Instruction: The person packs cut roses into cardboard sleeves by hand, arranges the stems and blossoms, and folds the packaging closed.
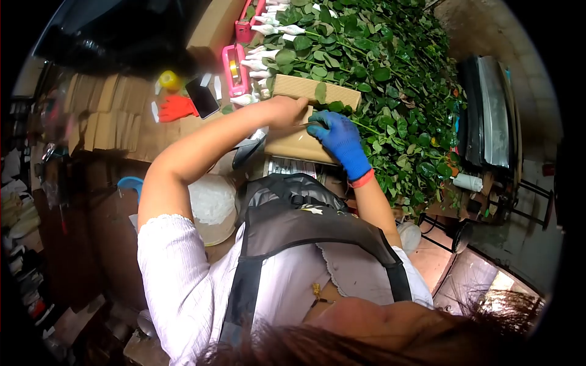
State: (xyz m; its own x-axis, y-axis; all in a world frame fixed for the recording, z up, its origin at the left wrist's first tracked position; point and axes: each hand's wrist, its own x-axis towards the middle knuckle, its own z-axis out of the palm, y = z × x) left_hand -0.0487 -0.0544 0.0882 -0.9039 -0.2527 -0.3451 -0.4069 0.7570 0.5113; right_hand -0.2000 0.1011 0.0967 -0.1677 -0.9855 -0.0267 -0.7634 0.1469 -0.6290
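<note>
My bare left hand [290,111] is at the near edge of a ribbed cardboard piece [293,85], its fingers pressed together and partly hidden. Just right of it is my right hand [337,134], in a blue glove, with thumb and fingers closed at a thin dark line too small to identify. Below both hands lies a smooth tan sheet or board [299,146]. A loose green leaf [320,93] rests on the ribbed cardboard. Beyond and to the right spreads a large pile of leafy stems [390,79], with white-wrapped heads [262,55] at its left side.
Left of the stems are a pink tape dispenser [234,70], a phone [202,97], an orange-red glove [177,108] and a yellow roll [169,80]. Cardboard pieces [110,113] stand farther left. A white bucket [212,204] is below the table, and dark panels [488,113] stand right.
</note>
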